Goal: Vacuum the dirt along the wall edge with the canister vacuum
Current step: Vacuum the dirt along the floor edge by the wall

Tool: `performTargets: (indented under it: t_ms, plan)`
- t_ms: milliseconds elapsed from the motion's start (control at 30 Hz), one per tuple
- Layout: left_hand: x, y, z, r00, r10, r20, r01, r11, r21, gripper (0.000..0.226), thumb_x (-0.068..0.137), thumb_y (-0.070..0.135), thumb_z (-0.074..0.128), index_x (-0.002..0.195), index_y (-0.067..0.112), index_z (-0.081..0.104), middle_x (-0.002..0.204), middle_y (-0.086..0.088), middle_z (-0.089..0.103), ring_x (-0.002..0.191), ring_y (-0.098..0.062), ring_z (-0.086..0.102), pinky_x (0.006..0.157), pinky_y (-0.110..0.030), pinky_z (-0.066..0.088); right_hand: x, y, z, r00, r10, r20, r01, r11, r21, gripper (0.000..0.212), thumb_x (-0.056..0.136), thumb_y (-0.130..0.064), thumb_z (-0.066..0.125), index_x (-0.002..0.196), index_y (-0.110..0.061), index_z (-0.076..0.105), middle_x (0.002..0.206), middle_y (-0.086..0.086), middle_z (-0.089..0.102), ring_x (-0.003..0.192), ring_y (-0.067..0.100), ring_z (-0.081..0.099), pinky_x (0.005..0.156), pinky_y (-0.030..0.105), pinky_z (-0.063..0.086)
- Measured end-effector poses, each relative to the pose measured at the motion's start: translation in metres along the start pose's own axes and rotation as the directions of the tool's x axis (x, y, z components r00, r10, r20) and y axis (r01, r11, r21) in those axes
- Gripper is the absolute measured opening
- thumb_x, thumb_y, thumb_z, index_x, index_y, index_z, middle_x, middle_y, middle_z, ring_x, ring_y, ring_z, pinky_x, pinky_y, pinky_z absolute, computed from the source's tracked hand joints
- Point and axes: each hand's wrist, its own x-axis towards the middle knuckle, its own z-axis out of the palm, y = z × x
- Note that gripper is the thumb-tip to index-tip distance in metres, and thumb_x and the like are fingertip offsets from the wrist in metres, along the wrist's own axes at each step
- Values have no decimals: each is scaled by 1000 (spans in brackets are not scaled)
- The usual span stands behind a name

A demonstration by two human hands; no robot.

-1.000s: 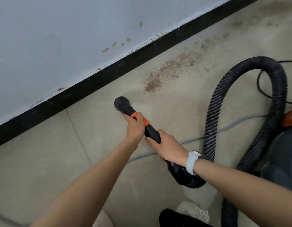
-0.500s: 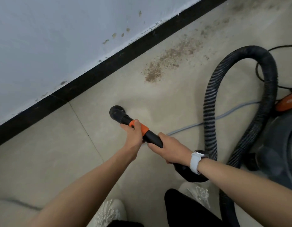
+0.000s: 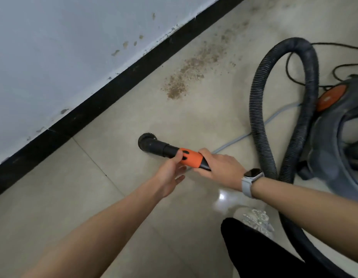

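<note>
Wall: far left, baseboard along its foot.
Dirt: on floor, near baseboard, beyond nozzle.
Nozzle: on floor, left end of wand, well apart from dirt.
Left hand: under wand, thumb on collar.
Right hand: on wand, right of left hand.
Hose: looping right of hands.
Canister: far right, behind hose.
Cable: on floor, between wand and hose.
</note>
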Motion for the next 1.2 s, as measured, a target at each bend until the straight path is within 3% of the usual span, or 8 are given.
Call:
performTargets:
  t_ms: [100, 200, 333, 433, 500, 767, 933, 1200]
  plan:
    - [-6, 5, -20, 999, -20, 46, 6, 960, 279, 51, 95, 51, 41, 137, 24, 39, 136, -3, 50, 123, -16, 38, 105, -40, 28, -2, 4, -12, 993, 95, -70, -101, 991, -92, 48, 92, -53, 44, 122, -16, 39, 102, 14, 65, 89, 36, 62, 61, 34, 32]
    - [-13, -5, -47, 999, 42, -28, -22, 858, 514, 51, 94, 46, 48, 138, 22, 38, 140, -6, 44, 120, -21, 41, 99, -34, 33, -10, 12, -28, 967, 225, -119, -236, 968, -89, 49, 92, -54, 44, 121, -15, 42, 100, 18, 65, 90, 37, 62, 62, 34, 35]
    - [-15, -44, -84, 977, 209, -44, -38, 375, 926, 54, 93, 33, 54, 141, 14, 37, 142, -16, 40, 129, -30, 41, 107, -37, 34, -33, 16, -37, 938, 341, -68, -336, 939, 69, 45, 92, -54, 46, 112, -13, 46, 70, 3, 59, 51, 23, 59, 51, 29, 40]
    - [-9, -71, -94, 959, 281, 29, -55, 83, 995, 54, 95, 30, 49, 143, 14, 33, 144, -14, 35, 129, -32, 37, 105, -40, 35, -48, 25, -28, 941, 330, -71, -323, 941, 97, 38, 91, -52, 48, 107, -17, 46, 69, 2, 58, 44, 19, 56, 44, 25, 38]
    - [-6, -85, -97, 944, 328, 48, -45, -18, 999, 53, 94, 29, 47, 143, 15, 31, 144, -11, 33, 129, -31, 34, 102, -40, 36, -61, 33, -20, 954, 294, -64, -293, 956, 22, 37, 90, -54, 48, 105, -20, 46, 68, 1, 58, 49, 19, 56, 46, 27, 36]
    - [-3, -120, -95, 894, 447, 17, 21, -80, 997, 58, 94, 29, 45, 145, 17, 21, 153, -5, 14, 140, -25, 13, 107, -42, 31, -108, 60, 7, 964, 225, -140, -237, 969, -75, 41, 87, -56, 50, 109, -21, 46, 71, 0, 51, 68, 29, 54, 58, 35, 36]
    - [-12, -129, -97, 903, 429, 38, 16, -123, 992, 49, 95, 23, 44, 141, 18, 31, 152, -8, 16, 139, -26, 16, 106, -43, 30, -77, 30, 13, 994, 58, -90, -70, 987, -143, 47, 87, -61, 46, 115, -22, 46, 97, 12, 65, 89, 35, 62, 66, 36, 42]
    - [-20, -137, -108, 905, 414, 93, 28, -278, 960, 55, 95, 25, 45, 145, 27, 24, 151, -8, 17, 138, -26, 19, 101, -39, 38, -1, -37, 21, 997, 8, -78, -10, 999, -30, 47, 91, -57, 46, 115, -16, 47, 73, -1, 49, 54, 17, 47, 52, 30, 33]
